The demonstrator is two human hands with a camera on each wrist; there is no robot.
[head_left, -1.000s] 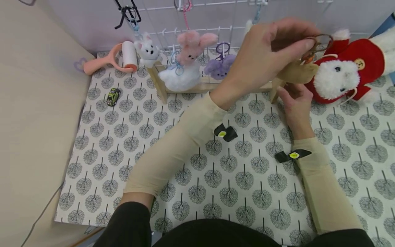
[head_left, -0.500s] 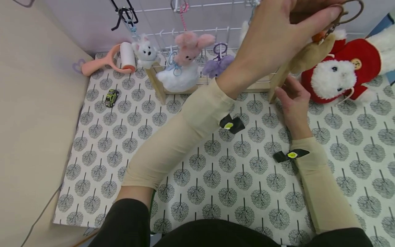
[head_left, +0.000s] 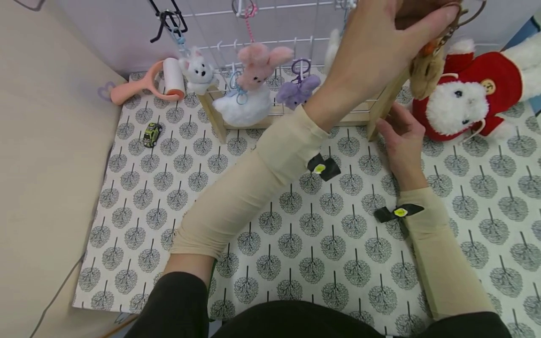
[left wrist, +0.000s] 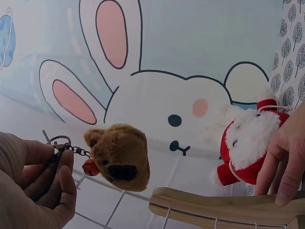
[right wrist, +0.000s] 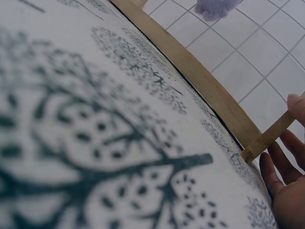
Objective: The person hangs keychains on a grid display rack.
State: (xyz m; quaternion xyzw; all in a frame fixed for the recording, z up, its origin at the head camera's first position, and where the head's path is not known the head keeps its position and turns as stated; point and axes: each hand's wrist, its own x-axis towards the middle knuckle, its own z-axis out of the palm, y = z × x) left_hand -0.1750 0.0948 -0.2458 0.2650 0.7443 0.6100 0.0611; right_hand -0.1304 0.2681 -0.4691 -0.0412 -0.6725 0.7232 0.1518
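In the head view my left hand (head_left: 380, 61) is raised at the rack's right end. Its thumb and fingers pinch the ring end of a plush keychain (head_left: 427, 72). The left wrist view shows this keychain as a brown furry animal head (left wrist: 125, 157) with a dark nose, a short chain and an orange bell (left wrist: 90, 167). My right hand (head_left: 403, 141) grips the wooden end post of the wire display rack (head_left: 378, 117). In the right wrist view the thumb and fingers of the right hand (right wrist: 290, 167) stand on opposite sides of this post (right wrist: 269, 138).
On the rack hang a white plush (head_left: 198, 70), a pink rabbit plush (head_left: 258, 65) and a purple plush (head_left: 297, 91). A red-and-white doll (head_left: 460, 108) lies right of the rack. Leftward are a peach lint roller (head_left: 139, 87) and a toy car (head_left: 152, 134).
My left hand has moved up and to the right with the brown plush keychain, then slightly back left. The plush has swung to hang more upright. My right hand stays at the post.
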